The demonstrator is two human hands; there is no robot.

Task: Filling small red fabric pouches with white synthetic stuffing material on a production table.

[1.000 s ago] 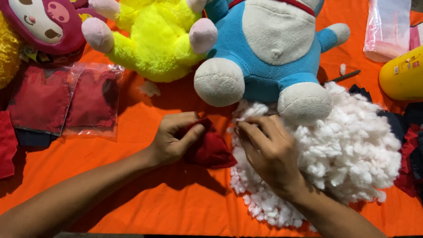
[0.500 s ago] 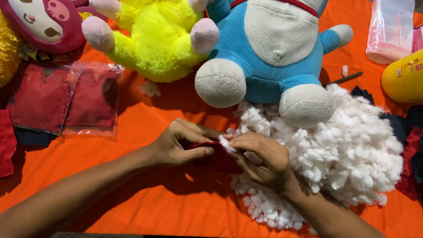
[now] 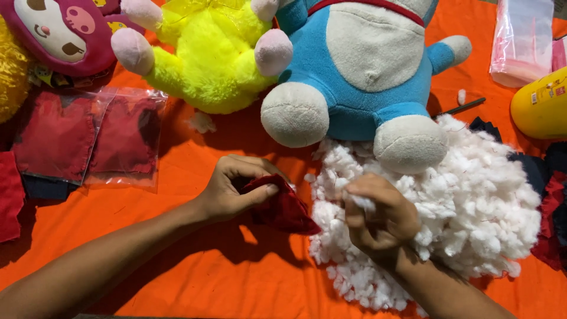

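A: Item one, the hands?

B: Left hand (image 3: 233,190), fingers curled, thumb and forefinger pinched on the upper edge of a dark red fabric pouch (image 3: 282,208). Right hand (image 3: 378,215), closed into a loose fist around a small tuft of white stuffing (image 3: 361,202) that shows at the finger bend.

A: Position of the pouch against the hands?

B: Held at the left hand's fingertips and trailing out toward the right hand; it lies between the two, clear of the right hand, its lower corner resting on the orange cloth (image 3: 195,277).

A: Its look?

B: Soft, crumpled, deep red, roughly triangular as it hangs, edge folded over where the thumb presses.

A: And the tuft?

B: White, fluffy, mostly hidden inside the fist.

A: Next outward?

B: Heap of white stuffing (image 3: 472,207), directly under and beyond the right hand, spreading away to its outer side. Just past both hands, a blue and white plush toy (image 3: 360,77), its pale feet resting at the heap's far edge. Beyond the left hand, a yellow plush toy (image 3: 207,65) with pink feet. Further out on the left hand's side, two clear bags of red fabric (image 3: 88,139), lying flat side by side.
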